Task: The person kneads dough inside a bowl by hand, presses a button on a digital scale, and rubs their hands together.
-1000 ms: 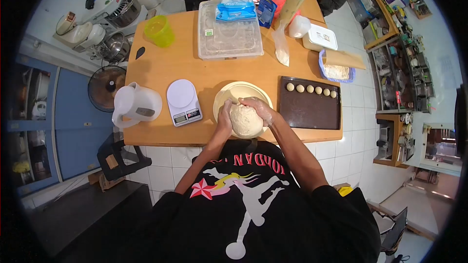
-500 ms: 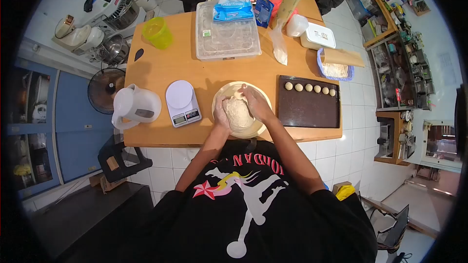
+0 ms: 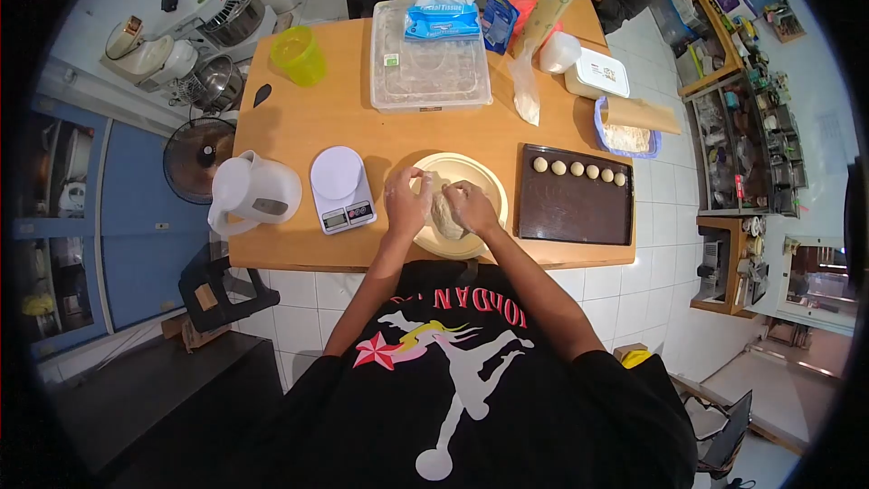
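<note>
A large lump of pale dough [image 3: 446, 220] lies in the cream-coloured bowl [image 3: 489, 183] at the table's front edge. My right hand [image 3: 473, 208] is closed on the right side of the dough, its fingers curled in at the top. Over the bowl's left rim is my left hand [image 3: 407, 204], apart from the lump. Its fingers are bent toward the thumb, with a small pale bit that looks like dough between them. To the right, a dark baking tray [image 3: 575, 208] bears several small dough balls [image 3: 577, 168] in a row along its far side.
Left of the bowl are a kitchen scale [image 3: 342, 186] and a white jug [image 3: 258, 192]. Farther back are a yellow-green cup [image 3: 299, 56], a clear lidded box [image 3: 425, 72] with tissues [image 3: 442, 22], and a blue basket of flour [image 3: 628, 138]. Two people are at the far end.
My left hand has come off the dough and moved left to the rim. My right hand has moved down onto the lump's right side. The view has shifted slightly.
</note>
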Demonstrator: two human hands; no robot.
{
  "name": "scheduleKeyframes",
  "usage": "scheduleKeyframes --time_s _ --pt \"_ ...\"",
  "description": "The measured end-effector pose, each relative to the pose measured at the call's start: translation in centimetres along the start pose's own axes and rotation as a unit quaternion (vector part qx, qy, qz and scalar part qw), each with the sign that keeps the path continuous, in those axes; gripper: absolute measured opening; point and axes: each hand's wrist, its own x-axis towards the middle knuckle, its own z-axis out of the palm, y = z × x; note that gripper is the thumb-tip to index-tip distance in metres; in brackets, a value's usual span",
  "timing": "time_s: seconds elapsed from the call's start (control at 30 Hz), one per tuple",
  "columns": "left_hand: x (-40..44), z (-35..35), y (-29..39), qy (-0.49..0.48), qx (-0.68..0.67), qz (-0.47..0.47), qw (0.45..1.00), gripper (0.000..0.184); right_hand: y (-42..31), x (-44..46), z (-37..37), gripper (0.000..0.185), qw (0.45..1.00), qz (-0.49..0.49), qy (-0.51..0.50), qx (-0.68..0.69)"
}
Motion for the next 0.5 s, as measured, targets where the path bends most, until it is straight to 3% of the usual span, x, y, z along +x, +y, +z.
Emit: scheduleKeyframes --time_s 0.07,0.1,0.2,0.3,0.5 --pt "-0.2 0.0 -0.8 0.005 0.020 0.001 1.000 0.022 1.3 0.2 1.0 0.048 0.995 -0.021 0.024 -0.098" --pt "-0.3 0.0 -1.1 0.006 0.029 0.002 1.000 0.022 2.3 0.6 1.2 0.047 0.987 -0.046 -0.015 -0.150" --pt "-0.5 -0.5 -1.0 -0.015 0.109 0.013 0.994 0.027 1.0 -0.2 2.0 0.045 0.975 0.008 -0.006 -0.221" --pt "-0.7 -0.1 -1.4 -0.028 0.204 0.019 0.978 0.036 2.4 -0.8 3.8 0.043 0.943 -0.104 0.068 -0.310" --pt "-1.4 2.8 -4.5 -0.018 0.252 -0.030 0.967 0.044 2.2 -1.3 4.1 0.031 0.953 -0.118 0.106 -0.257"
